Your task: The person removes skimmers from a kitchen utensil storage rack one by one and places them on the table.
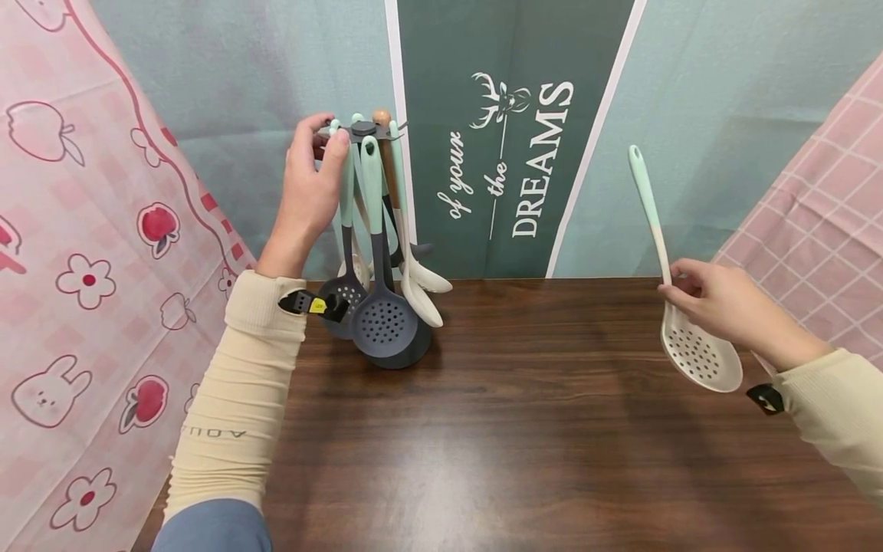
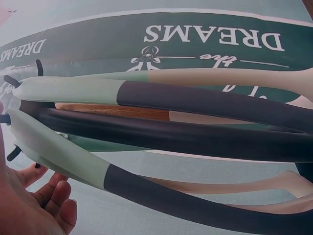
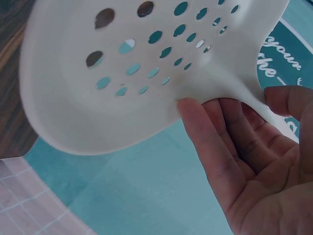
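On the left of the table stands a dark utensil rack with several utensils hung round it. My left hand grips the rack's top edge, thumb beside the mint handle end of a dark skimmer. The left wrist view shows its fingers curled behind that handle. Another dark skimmer hangs at the front. Off to the right, my right hand pinches a white skimmer by its neck, just above the perforated bowl. Its mint handle points upward, away from me.
White spoons and a wooden-ended handle hang on the rack's right side. A dark wood table reaches back to a printed curtain. Pink patterned cloths border the left and right.
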`<state>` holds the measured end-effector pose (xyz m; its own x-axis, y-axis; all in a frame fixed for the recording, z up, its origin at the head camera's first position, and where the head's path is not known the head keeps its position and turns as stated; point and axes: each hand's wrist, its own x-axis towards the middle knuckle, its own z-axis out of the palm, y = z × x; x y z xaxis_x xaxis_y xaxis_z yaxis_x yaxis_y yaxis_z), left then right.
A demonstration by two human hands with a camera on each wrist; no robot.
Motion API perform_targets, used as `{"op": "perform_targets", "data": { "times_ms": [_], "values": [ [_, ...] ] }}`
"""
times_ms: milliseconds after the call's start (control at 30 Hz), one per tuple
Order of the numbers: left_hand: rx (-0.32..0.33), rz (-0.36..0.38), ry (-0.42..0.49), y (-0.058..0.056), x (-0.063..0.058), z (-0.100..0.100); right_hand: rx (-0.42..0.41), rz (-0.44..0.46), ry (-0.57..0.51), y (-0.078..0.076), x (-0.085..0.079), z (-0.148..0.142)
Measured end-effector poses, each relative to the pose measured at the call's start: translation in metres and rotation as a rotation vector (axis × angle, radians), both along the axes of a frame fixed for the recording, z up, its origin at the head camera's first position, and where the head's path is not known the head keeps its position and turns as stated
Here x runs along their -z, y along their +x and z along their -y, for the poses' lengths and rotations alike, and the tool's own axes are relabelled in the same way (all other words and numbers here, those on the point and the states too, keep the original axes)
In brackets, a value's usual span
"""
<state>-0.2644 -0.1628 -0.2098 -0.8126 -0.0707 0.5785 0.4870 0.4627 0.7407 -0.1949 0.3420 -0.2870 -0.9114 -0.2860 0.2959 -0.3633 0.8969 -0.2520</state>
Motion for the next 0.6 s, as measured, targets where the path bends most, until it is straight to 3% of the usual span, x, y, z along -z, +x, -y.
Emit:
{"op": "perform_targets", "data": {
  "times_ms": [600],
  "values": [
    [0.006,0.023,0.004,0.000,-0.001,0.003,0.048,0.114,0.086,0.003,0.029,-0.047]
  ]
}}
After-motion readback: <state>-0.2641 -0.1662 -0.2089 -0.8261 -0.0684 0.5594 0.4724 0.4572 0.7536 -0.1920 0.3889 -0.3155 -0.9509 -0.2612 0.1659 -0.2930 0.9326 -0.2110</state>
